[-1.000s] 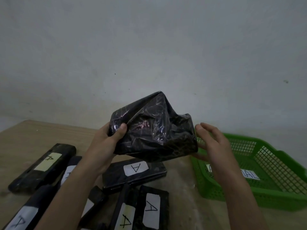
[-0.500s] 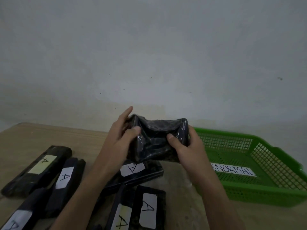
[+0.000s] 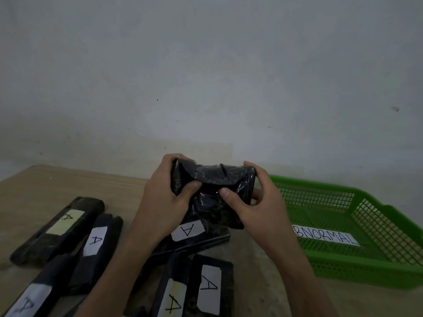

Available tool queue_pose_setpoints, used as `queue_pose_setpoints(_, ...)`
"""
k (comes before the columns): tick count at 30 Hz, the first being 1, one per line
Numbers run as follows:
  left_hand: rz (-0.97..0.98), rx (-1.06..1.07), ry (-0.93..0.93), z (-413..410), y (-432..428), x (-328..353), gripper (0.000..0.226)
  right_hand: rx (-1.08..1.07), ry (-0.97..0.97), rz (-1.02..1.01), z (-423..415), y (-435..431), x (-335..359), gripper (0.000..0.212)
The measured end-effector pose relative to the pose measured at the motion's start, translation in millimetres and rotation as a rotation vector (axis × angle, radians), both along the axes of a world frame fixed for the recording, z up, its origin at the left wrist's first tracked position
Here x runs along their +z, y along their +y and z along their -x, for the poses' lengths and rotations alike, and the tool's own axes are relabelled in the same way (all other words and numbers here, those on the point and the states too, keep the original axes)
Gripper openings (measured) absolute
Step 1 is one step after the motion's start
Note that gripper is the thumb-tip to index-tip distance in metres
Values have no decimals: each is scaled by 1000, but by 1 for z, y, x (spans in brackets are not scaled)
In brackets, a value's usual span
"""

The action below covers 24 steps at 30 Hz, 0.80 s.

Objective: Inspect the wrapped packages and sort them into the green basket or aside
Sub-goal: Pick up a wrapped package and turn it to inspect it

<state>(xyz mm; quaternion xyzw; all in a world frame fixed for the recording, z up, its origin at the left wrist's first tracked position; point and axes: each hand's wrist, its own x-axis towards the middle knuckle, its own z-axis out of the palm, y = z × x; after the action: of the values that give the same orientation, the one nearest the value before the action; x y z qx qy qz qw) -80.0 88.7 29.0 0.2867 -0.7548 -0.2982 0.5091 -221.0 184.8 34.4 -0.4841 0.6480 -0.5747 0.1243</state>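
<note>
wooden table (image 3: 41,188): both hands, left hand (image 3: 164,200) and right hand (image 3: 256,204), fingers curled, pinch a crumpled black package (image 3: 212,193) beside the green basket (image 3: 366,273) at its right edge.

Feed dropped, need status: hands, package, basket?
Left hand and right hand both grip the package, thumbs pressing in. Package crumpled, no label showing. Basket to its right, no package inside; nothing between.

Left hand (image 3: 164,202) and right hand (image 3: 258,209) bare — forearms (image 3: 119,266) bare too, thumbnails (image 3: 225,192) short.

Glossy black package (image 3: 212,193), green mesh basket (image 3: 357,271), white labels (image 3: 209,286).
</note>
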Motion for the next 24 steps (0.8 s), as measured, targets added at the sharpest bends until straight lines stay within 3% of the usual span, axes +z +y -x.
queue_pose_setpoints(5, 10, -20, -18, 10, 12, -5, 29, -191, 206, 51, -2, 4, 6, 32)
queue_pose_setpoints(11, 63, -12, -104, 16, 15, -6, 26, -289, 266, 76, 0, -2, -3, 24)
queue_pose_setpoints(13, 55, 24, -101, 14, 13, -6, 24, -248, 274, 27, 1, -2, -2, 29)
queue_pose_setpoints(19, 64, 151, -52, 19, 15, -11, 14, -87, 292, -126, 9, 9, 9, 75)
queue_pose_setpoints(24, 61, 126, -67, 18, 13, -10, 16, -103, 251, -102, 10, 3, 2, 69)
